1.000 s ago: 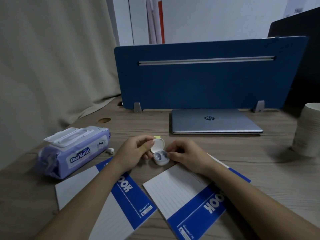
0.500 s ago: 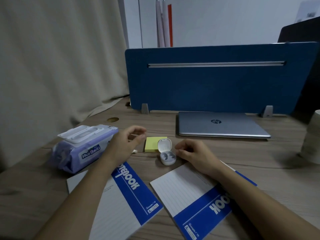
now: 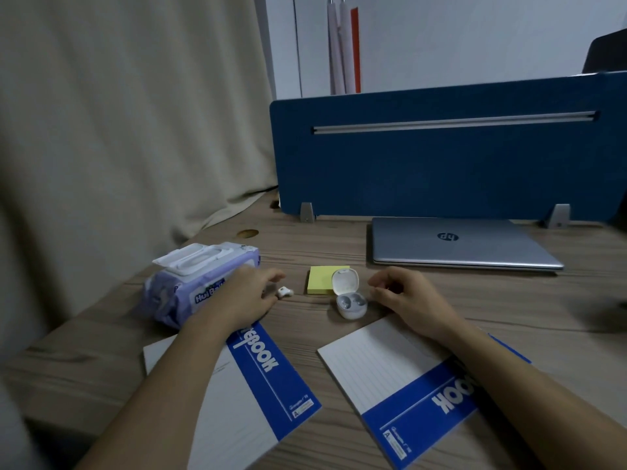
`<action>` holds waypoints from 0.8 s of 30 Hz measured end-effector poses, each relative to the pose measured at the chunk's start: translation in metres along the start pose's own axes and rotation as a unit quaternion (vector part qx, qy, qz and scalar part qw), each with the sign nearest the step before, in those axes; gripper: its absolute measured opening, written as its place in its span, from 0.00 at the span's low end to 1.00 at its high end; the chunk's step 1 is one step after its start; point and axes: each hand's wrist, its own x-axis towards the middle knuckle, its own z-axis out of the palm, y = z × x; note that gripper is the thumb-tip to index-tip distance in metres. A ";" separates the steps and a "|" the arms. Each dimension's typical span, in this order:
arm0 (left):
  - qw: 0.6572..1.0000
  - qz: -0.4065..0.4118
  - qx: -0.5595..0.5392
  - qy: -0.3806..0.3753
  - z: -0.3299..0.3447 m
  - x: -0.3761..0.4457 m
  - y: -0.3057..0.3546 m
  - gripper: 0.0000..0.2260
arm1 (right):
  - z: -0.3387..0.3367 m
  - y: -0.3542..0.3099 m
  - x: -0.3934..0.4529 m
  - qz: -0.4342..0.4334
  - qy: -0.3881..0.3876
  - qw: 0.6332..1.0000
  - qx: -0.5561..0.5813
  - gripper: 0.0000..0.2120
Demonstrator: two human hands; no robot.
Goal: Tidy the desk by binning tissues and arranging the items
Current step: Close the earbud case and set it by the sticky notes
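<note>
Where the desk (image 3: 339,334) edge runs nearest: two notebooks, blue and white. Left notebook (image 3: 264,395) lettered "…tebook" on its blue band, forearm across its white part; right notebook (image 3: 400,378) showing "…OOK" upside down, small "A" label at the near corner of each. Farther in, one left hand (image 3: 242,298), fingers loosely curled over one loose white earbud (image 3: 284,292), fingertips at it or just beside it; contact cannot be told, nothing pinched. One right hand (image 3: 403,295), fingers curled inward, holding nothing, just right of one white earbud case (image 3: 347,296) lying with its lid up, one earbud seemingly seated inside, too small to be sure. Behind the case, touching or partly under its lid, one yellow sticky-note pad (image 3: 320,279). Left of the left hand, one lilac wet-wipe pack (image 3: 190,286) marked "Hui Bai…", rest hidden by the hand, white flip lid on top. Beyond, one closed silver laptop (image 3: 461,245) with "hp" logo upside down. Farthest, one blue desk divider (image 3: 441,157) on two grey feet.
</note>
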 end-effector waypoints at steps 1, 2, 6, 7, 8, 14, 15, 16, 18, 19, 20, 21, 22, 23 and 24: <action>1.000 0.006 0.007 0.008 0.001 0.001 0.000 0.18 | -0.002 0.002 0.000 0.002 0.003 1.000 -0.007 0.09; 1.000 0.014 0.009 0.012 0.002 0.002 0.000 0.16 | -0.004 0.004 0.000 0.004 0.008 1.000 -0.013 0.09; 0.999 0.049 0.010 0.010 0.005 0.007 0.000 0.11 | -0.012 0.013 0.001 0.017 0.026 0.999 -0.014 0.09; 0.998 0.054 0.012 0.006 0.005 0.008 0.000 0.10 | -0.014 0.016 0.000 0.021 0.029 0.999 -0.014 0.09; 0.998 0.060 0.013 0.002 0.006 0.008 0.000 0.08 | -0.015 0.018 0.001 0.026 0.031 0.999 -0.014 0.09; 0.995 0.069 -0.073 0.011 0.004 0.004 0.007 0.06 | -0.017 0.024 0.001 0.039 0.038 0.998 -0.016 0.08; 0.993 0.073 -0.088 0.018 0.004 0.003 0.010 0.07 | -0.017 0.025 0.001 0.038 0.038 0.998 -0.019 0.08; 0.992 0.076 -0.102 0.025 0.002 0.002 0.013 0.07 | -0.017 0.024 0.001 0.038 0.038 0.998 -0.021 0.08; 0.988 0.085 -0.125 0.037 0.000 0.001 0.020 0.06 | -0.016 0.025 0.001 0.037 0.040 0.998 -0.020 0.07; 0.985 0.096 -0.135 0.042 -0.001 0.000 0.025 0.07 | -0.017 0.025 0.001 0.038 0.041 0.998 -0.019 0.07; 0.982 0.111 -0.145 0.046 -0.001 -0.001 0.030 0.08 | -0.017 0.025 0.000 0.038 0.042 0.998 -0.017 0.07; 0.979 0.129 -0.153 0.050 0.000 -0.002 0.035 0.09 | -0.016 0.025 0.000 0.038 0.041 0.998 -0.016 0.07; 0.975 0.148 -0.158 0.052 0.000 -0.003 0.040 0.08 | -0.016 0.025 0.000 0.038 0.041 0.998 -0.017 0.07; 0.971 0.167 -0.161 0.053 0.002 -0.003 0.046 0.07 | -0.016 0.025 0.000 0.039 0.040 0.998 -0.019 0.07; 0.968 0.184 -0.165 0.053 0.003 -0.004 0.050 0.06 | -0.016 0.025 0.001 0.040 0.039 0.998 -0.021 0.08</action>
